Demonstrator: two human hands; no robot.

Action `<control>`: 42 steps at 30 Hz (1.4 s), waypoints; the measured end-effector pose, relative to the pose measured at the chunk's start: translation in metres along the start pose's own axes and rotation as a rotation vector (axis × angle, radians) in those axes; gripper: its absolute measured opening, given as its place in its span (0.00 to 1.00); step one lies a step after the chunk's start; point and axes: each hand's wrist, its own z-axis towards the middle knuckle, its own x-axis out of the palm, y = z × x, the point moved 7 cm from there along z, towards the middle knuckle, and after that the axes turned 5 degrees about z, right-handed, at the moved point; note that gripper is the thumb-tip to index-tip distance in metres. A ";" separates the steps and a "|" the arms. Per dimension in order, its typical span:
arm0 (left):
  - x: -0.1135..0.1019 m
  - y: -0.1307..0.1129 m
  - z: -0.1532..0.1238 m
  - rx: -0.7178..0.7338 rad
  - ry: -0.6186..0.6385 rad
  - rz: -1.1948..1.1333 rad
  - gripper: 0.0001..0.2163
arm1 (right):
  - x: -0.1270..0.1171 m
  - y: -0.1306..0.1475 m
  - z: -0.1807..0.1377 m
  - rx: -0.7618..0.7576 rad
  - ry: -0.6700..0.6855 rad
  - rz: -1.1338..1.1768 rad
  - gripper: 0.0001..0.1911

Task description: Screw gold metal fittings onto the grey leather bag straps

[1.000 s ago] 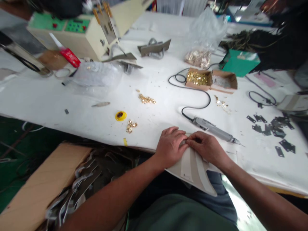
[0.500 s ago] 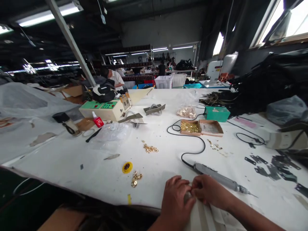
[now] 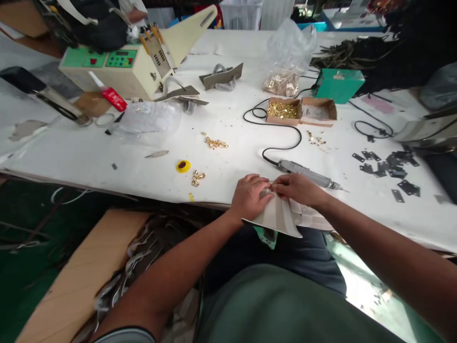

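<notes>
At the table's front edge, a beige striped panel (image 3: 277, 218) sticks out over my lap. My left hand (image 3: 250, 196) grips its far end, fingers curled over the top and thumb on the near side. Fingertips pressed together, my right hand (image 3: 297, 188) pinches at that same end, touching the left thumb area; whatever is in the pinch is hidden. Just beyond the right hand lies a grey corded electric screwdriver (image 3: 305, 172) with a thin bit. Left of my hands are gold metal fittings (image 3: 197, 177) and a yellow round dish (image 3: 183, 166).
An open box of small gold pieces (image 3: 283, 110) stands near a green power box (image 3: 339, 85). Dark flat tabs (image 3: 391, 164) lie at the right. A cream machine (image 3: 107, 71) stands back left, near a red-labelled bottle (image 3: 113, 98). A cardboard box (image 3: 85, 267) sits below the table.
The view has tilted down, so my lap and both forearms now show. Both hands stay together at the far end of the panel; the screwdriver lies in the same place.
</notes>
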 end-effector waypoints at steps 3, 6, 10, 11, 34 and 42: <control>-0.001 -0.001 0.000 -0.004 -0.001 0.009 0.12 | -0.001 0.000 0.000 -0.007 -0.014 -0.003 0.15; -0.001 -0.001 0.001 -0.001 0.008 0.002 0.13 | -0.001 -0.001 0.002 0.000 -0.041 0.013 0.13; 0.000 0.000 0.001 -0.005 0.014 -0.007 0.13 | -0.001 -0.004 0.004 0.035 -0.066 0.021 0.11; 0.000 0.000 0.001 -0.008 0.016 -0.008 0.13 | -0.001 -0.004 0.004 0.036 -0.060 0.015 0.11; 0.001 -0.001 0.002 -0.014 0.001 -0.024 0.10 | -0.077 -0.001 -0.051 -0.223 -0.502 0.068 0.24; 0.000 -0.003 0.003 0.006 0.009 -0.013 0.10 | -0.028 0.057 -0.026 -0.318 -0.485 0.535 0.27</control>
